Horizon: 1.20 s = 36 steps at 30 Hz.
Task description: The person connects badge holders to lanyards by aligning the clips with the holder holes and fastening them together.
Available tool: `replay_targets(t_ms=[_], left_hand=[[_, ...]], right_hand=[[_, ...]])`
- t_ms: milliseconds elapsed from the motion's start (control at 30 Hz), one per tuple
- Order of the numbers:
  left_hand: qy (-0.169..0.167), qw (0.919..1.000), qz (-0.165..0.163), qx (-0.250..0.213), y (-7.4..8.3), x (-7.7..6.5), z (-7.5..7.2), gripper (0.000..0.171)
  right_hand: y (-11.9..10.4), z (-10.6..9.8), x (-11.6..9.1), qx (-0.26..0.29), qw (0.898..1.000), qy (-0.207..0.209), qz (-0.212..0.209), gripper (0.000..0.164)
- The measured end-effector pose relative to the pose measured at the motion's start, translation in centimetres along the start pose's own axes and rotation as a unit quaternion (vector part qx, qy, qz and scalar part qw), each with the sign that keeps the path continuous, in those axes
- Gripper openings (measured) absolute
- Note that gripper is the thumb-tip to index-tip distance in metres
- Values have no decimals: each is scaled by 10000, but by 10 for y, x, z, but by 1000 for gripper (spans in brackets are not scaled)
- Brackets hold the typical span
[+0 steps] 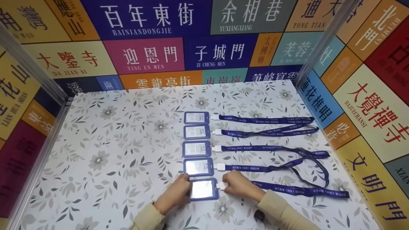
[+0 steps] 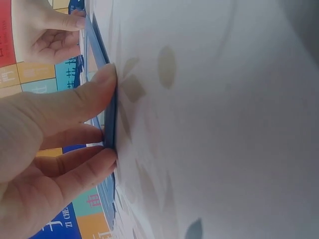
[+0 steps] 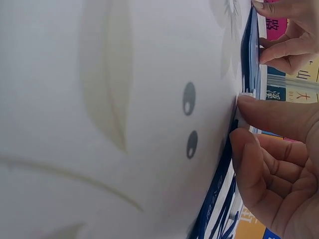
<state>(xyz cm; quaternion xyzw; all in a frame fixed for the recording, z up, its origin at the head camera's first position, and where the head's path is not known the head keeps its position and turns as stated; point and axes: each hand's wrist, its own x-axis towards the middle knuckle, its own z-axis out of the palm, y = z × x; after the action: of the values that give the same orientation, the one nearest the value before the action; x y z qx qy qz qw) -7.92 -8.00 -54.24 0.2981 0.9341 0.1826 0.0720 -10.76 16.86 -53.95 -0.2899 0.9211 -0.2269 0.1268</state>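
Nearest me on the table lies a blue-framed badge holder [image 1: 203, 189], its clear front shining with glare. My left hand [image 1: 176, 192] holds it by its left end, and in the left wrist view the thumb [image 2: 103, 77] and fingertips [image 2: 107, 157] are at the blue edge. On the other side, my right hand [image 1: 241, 184] pinches the white clip [image 3: 241, 115] that joins the holder to a dark blue lanyard [image 1: 298, 190]. The clip is partly hidden by the fingers in the head view. The lanyard stretches away to the right, lying on the table.
Several more badge holders [image 1: 198, 167] form a column behind, each with a white clip and a blue lanyard [image 1: 255, 148] laid rightward. Some lanyards loop and twist. The floral-patterned tabletop [image 1: 134, 153] is bounded by colourful sign panels [image 1: 143, 54] at the back and sides.
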Motion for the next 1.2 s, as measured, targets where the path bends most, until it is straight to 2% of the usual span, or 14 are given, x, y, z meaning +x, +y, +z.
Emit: replay_targets(t_ms=[100, 200, 333, 567, 833, 1067, 1200], left_hand=[[-78, 9999, -96, -117, 0, 0, -1, 42], [14, 9998, -91, -150, 0, 0, 0, 44], [88, 9999, -50, -71, 0, 0, 1, 38], [-208, 9991, -323, -149, 2, 1, -2, 38], [-138, 9994, -286, -134, 1, 1, -2, 40], [-391, 9976, -542, -173, 4, 3, -3, 48], [-315, 9987, -394, -67, 4, 3, -2, 49]], right_hand=[[0, 0, 1, -19, 10000, -16, 34, 20], [-1, 0, 1, -114, 9999, 49, -65, 18], [-2, 0, 1, -158, 9997, 145, -148, 16], [-3, 0, 1, -139, 9999, 89, 36, 17], [-6, 1, 3, -160, 9997, 80, 149, 16], [-6, 1, 4, -188, 9996, 95, 174, 16], [-6, 2, 4, -166, 9996, 94, 202, 15]])
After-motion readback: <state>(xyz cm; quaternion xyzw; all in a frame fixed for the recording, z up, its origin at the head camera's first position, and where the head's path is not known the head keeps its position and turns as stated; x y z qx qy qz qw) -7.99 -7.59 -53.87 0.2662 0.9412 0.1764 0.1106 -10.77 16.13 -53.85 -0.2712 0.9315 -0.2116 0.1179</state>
